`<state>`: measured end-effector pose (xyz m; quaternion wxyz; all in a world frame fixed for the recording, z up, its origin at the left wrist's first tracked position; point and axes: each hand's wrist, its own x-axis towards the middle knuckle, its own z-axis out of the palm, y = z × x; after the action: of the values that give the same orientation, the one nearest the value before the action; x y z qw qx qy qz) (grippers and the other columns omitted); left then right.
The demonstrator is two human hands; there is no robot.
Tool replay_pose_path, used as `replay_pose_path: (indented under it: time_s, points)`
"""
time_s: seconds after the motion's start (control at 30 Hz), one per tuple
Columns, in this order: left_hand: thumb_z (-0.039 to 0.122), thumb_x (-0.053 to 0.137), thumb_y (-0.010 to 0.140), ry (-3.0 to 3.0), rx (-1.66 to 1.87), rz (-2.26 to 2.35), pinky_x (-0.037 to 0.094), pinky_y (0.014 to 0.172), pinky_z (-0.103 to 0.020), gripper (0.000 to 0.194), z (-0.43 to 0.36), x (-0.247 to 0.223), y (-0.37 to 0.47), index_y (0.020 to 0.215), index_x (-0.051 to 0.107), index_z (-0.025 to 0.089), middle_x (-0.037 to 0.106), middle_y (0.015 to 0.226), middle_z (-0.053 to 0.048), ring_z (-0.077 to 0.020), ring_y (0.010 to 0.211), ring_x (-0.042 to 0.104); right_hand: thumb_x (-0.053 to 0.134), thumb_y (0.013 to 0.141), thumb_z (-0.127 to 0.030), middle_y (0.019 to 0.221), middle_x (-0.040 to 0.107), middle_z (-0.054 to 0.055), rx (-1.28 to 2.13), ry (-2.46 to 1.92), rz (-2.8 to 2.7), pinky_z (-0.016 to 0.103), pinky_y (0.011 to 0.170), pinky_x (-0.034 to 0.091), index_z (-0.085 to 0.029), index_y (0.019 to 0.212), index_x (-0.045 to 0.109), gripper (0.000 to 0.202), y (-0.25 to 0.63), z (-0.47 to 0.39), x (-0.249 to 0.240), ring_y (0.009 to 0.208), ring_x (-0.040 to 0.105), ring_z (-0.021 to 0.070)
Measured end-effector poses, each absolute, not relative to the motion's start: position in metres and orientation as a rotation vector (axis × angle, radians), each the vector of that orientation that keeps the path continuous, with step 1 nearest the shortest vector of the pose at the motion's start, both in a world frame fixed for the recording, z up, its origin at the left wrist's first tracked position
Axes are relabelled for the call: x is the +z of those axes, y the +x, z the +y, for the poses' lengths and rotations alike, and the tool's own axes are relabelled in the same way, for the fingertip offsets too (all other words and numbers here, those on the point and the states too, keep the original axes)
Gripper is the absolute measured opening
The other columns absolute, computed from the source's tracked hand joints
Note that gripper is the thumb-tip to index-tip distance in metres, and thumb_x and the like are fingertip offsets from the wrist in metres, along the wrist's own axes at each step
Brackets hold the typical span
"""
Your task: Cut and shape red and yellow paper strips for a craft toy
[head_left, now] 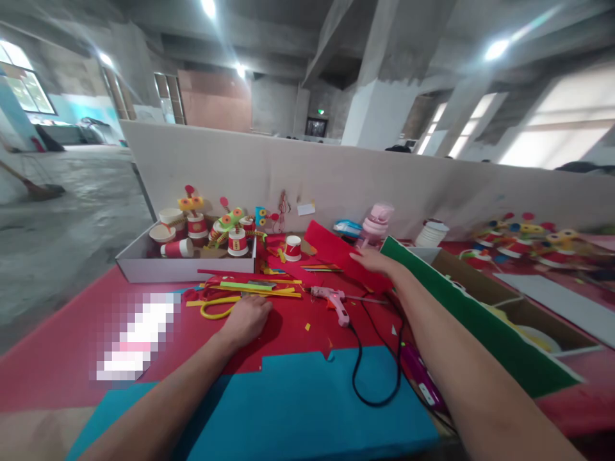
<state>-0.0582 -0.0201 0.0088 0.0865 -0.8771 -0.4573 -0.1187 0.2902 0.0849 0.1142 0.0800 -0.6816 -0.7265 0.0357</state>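
My left hand (248, 318) rests low over the red table covering, fingers curled down beside the yellow-handled scissors (214, 310). What lies beneath those fingers is hidden. Just beyond it is a pile of yellow and green paper strips (250, 287), with red-handled scissors (206, 289) among them. On the right, my right hand (372, 262) reaches forward with its fingers closed at the edge of a sheet of red paper (329, 246), which is tilted up. Between my hands lies a pink glue gun (334, 302), its black cord looping toward me.
At the back left, a white box (187, 269) holds paper-cup figures. A red paper cup (293, 248) stands near the partition (230, 160). A pink bottle (376, 224) and a green-sided divided box (471, 314) are on the right. Blue board (298, 403) lies in front, beside a purple tool (423, 378).
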Motion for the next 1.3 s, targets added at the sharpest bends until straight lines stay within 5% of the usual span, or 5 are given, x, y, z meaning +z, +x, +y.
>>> replay_pose_path:
  time_s: [0.2, 0.3, 0.53, 0.8, 1.3]
  points:
    - [0.031, 0.051, 0.088, -2.135, -1.029, -1.384, 0.039, 0.095, -0.041, 0.038, -0.048, 0.07, -0.073, 0.124, 0.052, 0.018, 0.055, 0.124, -0.015, -0.0264, 0.114, 0.05, 0.039, 0.094, -0.022, 0.123, 0.063, 0.009, 0.034, -1.662, -2.493, 0.028, 0.096, 0.038, -0.017, 0.121, 0.059, 0.034, 0.228, 0.01, 0.134, 0.112, 0.057, 0.0219]
    - [0.038, 0.063, 0.08, -2.268, -0.859, -1.191, 0.021, 0.108, -0.053, 0.06, -0.08, 0.092, -0.061, 0.135, 0.043, 0.026, 0.045, 0.139, -0.012, -0.0334, 0.132, 0.033, 0.045, 0.089, -0.018, 0.113, 0.067, 0.01, 0.012, -1.459, -2.571, 0.029, 0.093, 0.039, -0.018, 0.117, 0.061, 0.032, 0.186, -0.035, 0.113, 0.108, 0.058, 0.0218]
    - [0.012, 0.042, 0.089, -2.283, -0.455, -1.297, 0.035, 0.093, -0.047, 0.026, -0.099, 0.059, -0.071, 0.083, 0.066, 0.019, 0.063, 0.079, -0.009, -0.0251, 0.088, 0.055, 0.051, 0.09, -0.041, 0.11, 0.067, 0.008, 0.13, -1.044, -2.441, 0.037, 0.1, 0.036, -0.021, 0.116, 0.06, 0.034, 0.162, -0.079, 0.061, 0.107, 0.057, 0.0219]
    - [0.014, 0.044, 0.09, -2.461, -0.294, -1.071, 0.036, 0.076, -0.037, 0.021, -0.087, 0.021, -0.099, 0.087, 0.065, 0.018, 0.061, 0.077, -0.007, -0.0216, 0.078, 0.052, 0.049, 0.088, -0.043, 0.087, 0.071, 0.011, 0.267, -2.139, -1.888, 0.027, 0.066, 0.043, -0.018, 0.094, 0.062, 0.029, 0.246, -0.037, 0.034, 0.086, 0.066, 0.0237]
    - [0.012, 0.046, 0.089, -2.549, -0.354, -1.187, 0.036, 0.079, -0.035, 0.019, -0.089, 0.004, -0.097, 0.085, 0.062, 0.02, 0.063, 0.08, -0.005, -0.0196, 0.078, 0.052, 0.047, 0.084, -0.035, 0.097, 0.071, 0.015, 0.076, -2.321, -1.757, 0.03, 0.066, 0.047, -0.017, 0.102, 0.063, 0.03, 0.258, 0.009, 0.019, 0.089, 0.069, 0.0267]
